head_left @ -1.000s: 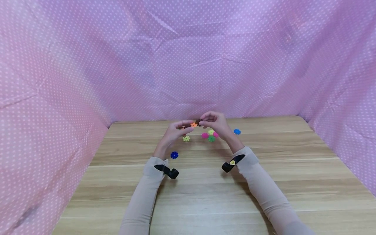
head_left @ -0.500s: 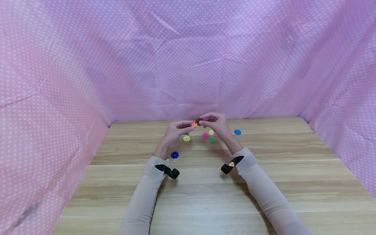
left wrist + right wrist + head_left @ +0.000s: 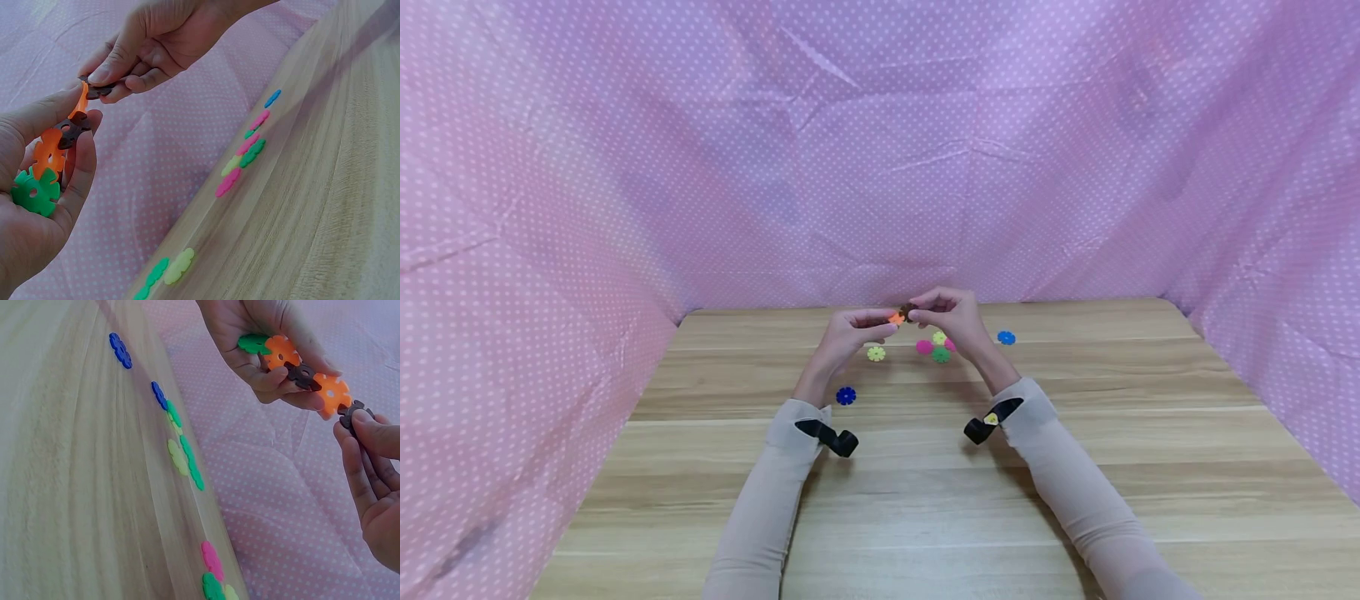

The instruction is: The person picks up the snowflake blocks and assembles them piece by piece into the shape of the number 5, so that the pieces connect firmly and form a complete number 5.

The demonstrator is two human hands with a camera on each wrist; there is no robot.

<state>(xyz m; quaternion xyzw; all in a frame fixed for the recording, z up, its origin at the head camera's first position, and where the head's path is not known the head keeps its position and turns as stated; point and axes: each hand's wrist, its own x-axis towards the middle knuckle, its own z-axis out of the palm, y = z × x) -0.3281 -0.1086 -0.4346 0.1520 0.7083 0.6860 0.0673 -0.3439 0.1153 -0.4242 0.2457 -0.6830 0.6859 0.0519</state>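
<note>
Over the table's far part, both hands hold a short chain of notched, flower-shaped plastic linking discs. My left hand (image 3: pixel 842 340) grips the chain between thumb and fingers. In the left wrist view its green disc (image 3: pixel 28 197) lies by the palm, followed by an orange disc (image 3: pixel 47 150) and a dark brown disc (image 3: pixel 74 135). A second orange disc (image 3: pixel 334 395) sticks out past the left fingertips. My right hand (image 3: pixel 955 317) pinches a dark brown disc (image 3: pixel 347 422) at the chain's far end, right at the orange disc's edge; fingers partly cover it.
Loose discs lie on the wooden table (image 3: pixel 895 500): dark blue (image 3: pixel 846 396) near the left wrist, yellow (image 3: pixel 876 354), a cluster with pink (image 3: pixel 924 347) and green (image 3: pixel 941 355), and light blue (image 3: pixel 1006 337) to the right. Pink dotted cloth (image 3: pixel 880 192) hangs behind the table.
Both hands stay nearly in place at the chain. The end brown disc and the orange disc beside it shift only slightly between the fingers.
</note>
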